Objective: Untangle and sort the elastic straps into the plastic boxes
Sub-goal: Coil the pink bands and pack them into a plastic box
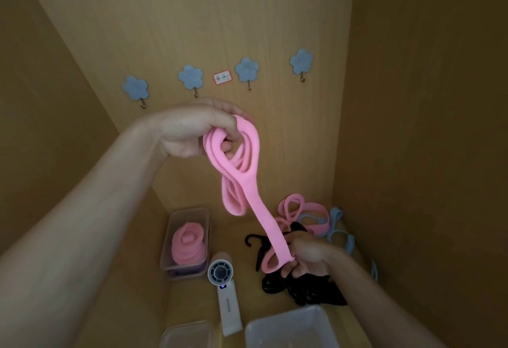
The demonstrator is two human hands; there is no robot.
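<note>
Both hands grip one pink strap stretched diagonally in mid-air, left hand holding its coiled upper end, right hand pinching the lower end nearest the pink-filled box.

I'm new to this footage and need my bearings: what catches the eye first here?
A pink elastic strap stretches across the middle, its coils gripped high by the left hand, its lower end pinched by the right hand. Lower left, a clear plastic box holds coiled pink straps; lower right lies a tangle of pink, blue and black straps.
</note>
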